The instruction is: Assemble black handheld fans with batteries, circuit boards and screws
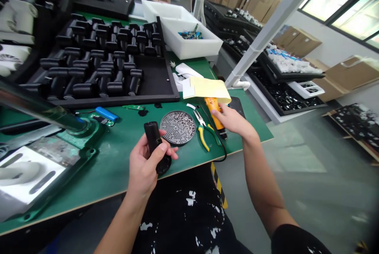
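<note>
The left hand [145, 161] wraps around a black plastic handle-shaped part [153, 134], held upright above the front of the green-topped counter [118, 167]. The right hand [233, 119] closes around an orange-bodied tool with a dark end [213, 111], probably an electric screwdriver; whether it is off the counter, I cannot tell. The tool's far end goes under a pale yellow sheet of paper [210, 87], so drawing it toward the body seems cleaner than lifting straight up. Its other side needs care too: yellow-and-green pliers [202, 137] lie just beside it, and a thin black cable [225, 154] loops at the counter's edge and could snag. The left grip should stay firm, with fingertips clear of the round grey perforated tray [169, 134], since a knock could scatter its small metal pieces.
</note>
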### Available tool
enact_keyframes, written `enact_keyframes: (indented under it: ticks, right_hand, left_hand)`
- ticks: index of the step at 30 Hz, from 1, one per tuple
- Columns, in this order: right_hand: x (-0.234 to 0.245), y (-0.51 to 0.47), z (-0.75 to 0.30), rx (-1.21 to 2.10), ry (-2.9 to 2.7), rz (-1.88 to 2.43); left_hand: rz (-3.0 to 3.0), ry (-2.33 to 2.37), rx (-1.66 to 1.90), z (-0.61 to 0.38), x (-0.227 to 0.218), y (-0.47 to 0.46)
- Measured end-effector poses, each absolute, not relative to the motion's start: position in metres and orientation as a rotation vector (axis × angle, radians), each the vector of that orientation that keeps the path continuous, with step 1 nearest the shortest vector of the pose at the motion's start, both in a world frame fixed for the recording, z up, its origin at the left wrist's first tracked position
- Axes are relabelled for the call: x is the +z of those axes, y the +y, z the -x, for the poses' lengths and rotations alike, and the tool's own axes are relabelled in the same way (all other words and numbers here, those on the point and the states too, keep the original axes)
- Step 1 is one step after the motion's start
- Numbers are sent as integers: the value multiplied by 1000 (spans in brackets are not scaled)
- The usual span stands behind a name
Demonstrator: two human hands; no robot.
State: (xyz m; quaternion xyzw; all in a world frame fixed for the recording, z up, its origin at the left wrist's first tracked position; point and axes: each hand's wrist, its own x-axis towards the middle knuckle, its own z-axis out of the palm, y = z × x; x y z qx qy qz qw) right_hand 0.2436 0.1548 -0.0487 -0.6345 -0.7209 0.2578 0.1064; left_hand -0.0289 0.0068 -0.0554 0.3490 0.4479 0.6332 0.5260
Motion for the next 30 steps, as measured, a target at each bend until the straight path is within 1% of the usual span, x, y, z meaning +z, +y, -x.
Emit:
enact_keyframes:
  ticks: [2,4,8,11,12,14,16,18,20,22,26,30]
  right_hand:
    - [-41,154,-254,996,-2026,1795]
    - [-34,154,-263,1099,-1971,1741]
    - [-17,148,-280,851,-2236,1869]
    - [0,142,-294,871,-2452,1939]
    - [4,141,-299,809,-2523,1952]
    - [12,139,-306,581,-2616,1996]
    - [17,138,-309,476,-2621,2016]
    - [18,138,-309,517,-2573,2009]
    - [17,138,-306,555,-2520,2006]
    - [14,136,-303,562,-2488,2014]
    - [3,124,-303,610,-2450,1988]
    - [-5,98,-316,644,-2336,1951]
  left_hand:
    - [-896,1135,1513,32,-56,7]
    - [-969,1203,1479,37,-56,7]
    - [-1092,1335,1282,45,-51,5]
    - [-1247,1472,1089,48,-43,1]
    - [-1317,1516,1044,48,-39,2]
    - [-1511,1640,987,44,-28,11]
    - [-1791,1798,871,33,-13,36]
    - [-2110,1874,635,15,3,75]
    - [-2408,1747,387,-7,16,122]
    - [-2529,1634,174,-30,20,166]
    - [-2631,1535,-55,-60,5,222]
    - [-2672,1573,-168,-71,-17,241]
